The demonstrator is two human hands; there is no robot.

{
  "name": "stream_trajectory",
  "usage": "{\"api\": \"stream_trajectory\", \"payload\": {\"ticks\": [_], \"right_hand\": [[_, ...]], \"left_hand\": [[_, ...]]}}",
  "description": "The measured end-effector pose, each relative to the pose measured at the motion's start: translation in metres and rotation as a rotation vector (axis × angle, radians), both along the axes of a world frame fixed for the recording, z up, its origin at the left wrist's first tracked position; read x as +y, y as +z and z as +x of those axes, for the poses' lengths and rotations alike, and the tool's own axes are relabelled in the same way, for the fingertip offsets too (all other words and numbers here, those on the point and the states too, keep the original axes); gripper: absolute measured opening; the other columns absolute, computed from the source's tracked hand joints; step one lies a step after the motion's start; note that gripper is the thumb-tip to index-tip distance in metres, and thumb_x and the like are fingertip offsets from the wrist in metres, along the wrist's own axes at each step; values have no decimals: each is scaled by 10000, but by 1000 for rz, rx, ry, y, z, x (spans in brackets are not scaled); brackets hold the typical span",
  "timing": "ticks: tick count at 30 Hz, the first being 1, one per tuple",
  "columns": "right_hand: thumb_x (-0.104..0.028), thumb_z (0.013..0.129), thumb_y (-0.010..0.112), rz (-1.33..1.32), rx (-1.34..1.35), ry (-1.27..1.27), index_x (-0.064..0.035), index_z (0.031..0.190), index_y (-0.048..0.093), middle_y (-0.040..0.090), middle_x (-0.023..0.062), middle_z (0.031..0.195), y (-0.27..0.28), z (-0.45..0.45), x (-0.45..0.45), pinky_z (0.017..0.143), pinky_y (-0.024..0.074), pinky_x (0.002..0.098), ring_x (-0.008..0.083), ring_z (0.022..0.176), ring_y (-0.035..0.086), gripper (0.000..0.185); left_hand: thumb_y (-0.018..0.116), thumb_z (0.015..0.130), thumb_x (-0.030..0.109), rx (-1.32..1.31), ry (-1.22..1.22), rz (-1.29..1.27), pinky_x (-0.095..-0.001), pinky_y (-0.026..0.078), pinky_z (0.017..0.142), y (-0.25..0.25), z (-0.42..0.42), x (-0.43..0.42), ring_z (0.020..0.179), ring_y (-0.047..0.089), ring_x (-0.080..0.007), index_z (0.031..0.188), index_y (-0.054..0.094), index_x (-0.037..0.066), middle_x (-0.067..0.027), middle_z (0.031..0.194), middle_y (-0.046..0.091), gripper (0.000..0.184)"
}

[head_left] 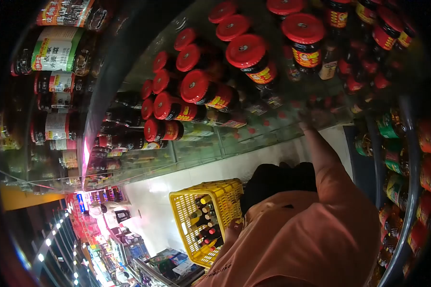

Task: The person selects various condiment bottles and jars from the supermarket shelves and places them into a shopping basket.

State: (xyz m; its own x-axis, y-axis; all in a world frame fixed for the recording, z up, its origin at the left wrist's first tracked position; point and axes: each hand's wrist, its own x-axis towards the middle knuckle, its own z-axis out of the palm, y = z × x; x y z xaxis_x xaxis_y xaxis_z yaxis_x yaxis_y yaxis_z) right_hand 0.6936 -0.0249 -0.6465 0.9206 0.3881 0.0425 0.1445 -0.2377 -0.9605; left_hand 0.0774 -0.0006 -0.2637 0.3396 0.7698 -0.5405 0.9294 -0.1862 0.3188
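My left hand (233, 230) grips the near side of a yellow plastic basket (207, 187). Inside the basket lie several bottles (207, 210) with dark, yellow and red caps. On the right, my right arm stretches up to a glass shelf (191, 160), and my right hand (310, 119) is at that shelf's edge, dim and blurred, its fingers unclear. Nearby on the shelf stand rows of dark jars with red lids and red-yellow labels, such as one jar (246, 50) and another (303, 28).
Larger jars with white-green labels (55, 49) line the far left. Bottles with green labels (395, 160) stand behind a metal rail (409, 191) on the right. Beyond the basket are a pale tiled floor (153, 196), packaged goods (170, 260) and brightly lit store displays (100, 239).
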Motion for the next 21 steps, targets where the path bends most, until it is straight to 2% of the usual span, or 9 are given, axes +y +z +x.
{"api": "stream_trajectory", "payload": {"ticks": [2,5,7,8,9,11,13,17,21], "right_hand": [[-387,972,593,-188,193,-210,-53,1279,532,624,168,1159,28,-12,0,911,497,446,338,1017,624,458],[-420,950,600,-183,767,8,-39,1316,489,639,169,1111,172,-54,-57,894,503,463,339,989,640,540],[-437,955,591,-184,741,184,-59,1316,494,654,113,910,96,-92,-96,679,545,433,232,726,643,531],[-403,948,582,-501,216,321,-65,1170,573,679,157,923,19,-115,-113,719,542,472,294,777,673,405],[-351,931,575,-692,97,366,-72,1122,621,692,204,998,58,-143,-141,787,535,500,370,865,684,341],[-272,873,602,-753,217,523,-62,993,681,702,212,1021,168,-186,-202,869,519,510,402,962,668,254],[-269,839,631,-760,129,520,-65,964,703,705,205,1008,196,-229,-262,872,522,498,385,960,672,250],[-320,898,619,-879,336,534,-62,1079,677,690,210,1081,308,-214,-331,873,526,495,380,996,655,320],[-337,944,639,-846,270,555,-66,1064,680,693,188,1029,296,-194,-399,843,534,486,360,959,668,299]], "left_hand": [[688,904,278,-24,-23,20,-411,562,696,0,-2,0,799,724,-284,1206,646,127,-132,849,727,340],[692,900,276,-21,53,-12,-401,550,677,-1,-13,-8,779,715,-273,1205,647,122,-134,839,725,345],[698,900,278,-137,125,-45,-395,543,680,-14,-39,-20,773,707,-264,1198,650,116,-135,857,725,343],[698,900,276,-159,100,-81,-394,542,684,-27,-56,-18,785,705,-260,1203,647,117,-135,874,725,345],[699,901,274,-178,76,-120,-393,542,688,-49,-82,-16,797,703,-257,1207,644,118,-134,892,726,347],[701,901,278,-372,351,-283,-372,547,691,-98,-126,-17,848,697,-231,1203,623,106,-132,906,716,356],[699,900,278,-756,1137,-905,-349,550,632,-83,-113,-23,777,694,-221,1172,618,109,-112,883,708,331],[628,930,144,-34,16,-221,-324,508,493,-39,-96,-45,574,619,-187,1138,587,117,-59,780,639,214],[599,941,116,-361,641,-413,-315,498,492,-46,-76,-69,562,605,-136,1061,654,79,-45,699,642,136]]}}
